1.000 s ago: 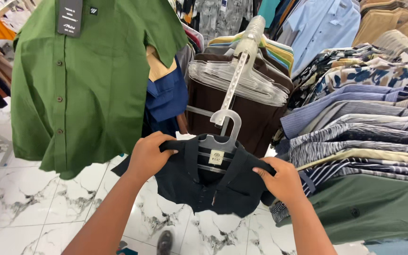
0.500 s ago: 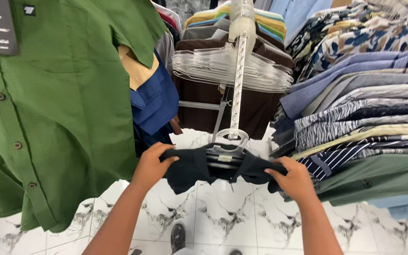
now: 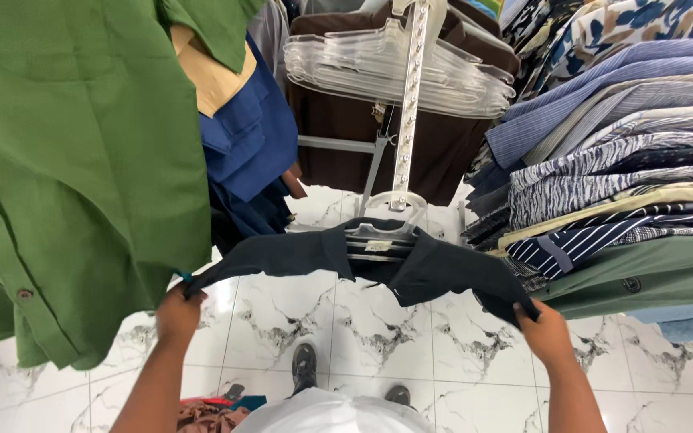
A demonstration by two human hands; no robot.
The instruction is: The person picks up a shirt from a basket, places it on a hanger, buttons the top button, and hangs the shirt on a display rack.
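**Here, a dark shirt held spread on its hanger**

Here a dark navy shirt (image 3: 411,269) is held out flat between two hands, low in the middle of the scene, above a white marble-patterned tile floor (image 3: 266,321). The shirt is on a clear plastic hanger (image 3: 382,240), whose neck shows at the collar, just below the foot of a slim white display arm (image 3: 407,104) that runs upward and away to the far side.

The left hand (image 3: 176,313) is clenched on the left sleeve end of the shirt — the cloth is pinched at its tip, close against the hem of a large green shirt (image 3: 82,168) that hangs at the near left. The right hand (image 3: 545,333) is closed on the right sleeve end, with the fabric gathered under the fingers. Both forearms are stretched forward and apart, so the sleeves are drawn out to either side.

At the far centre a row of clear hangers (image 3: 378,68) is stacked over brown garments (image 3: 338,136). A blue shirt (image 3: 250,136) is hung between the green one and the brown ones. On the right a rack of folded-over striped and patterned shirts (image 3: 603,176) is packed tightly, with an olive-green garment (image 3: 651,277) at its near end — just beside the right sleeve. Two shoes (image 3: 305,367) are seen on the tiles below.
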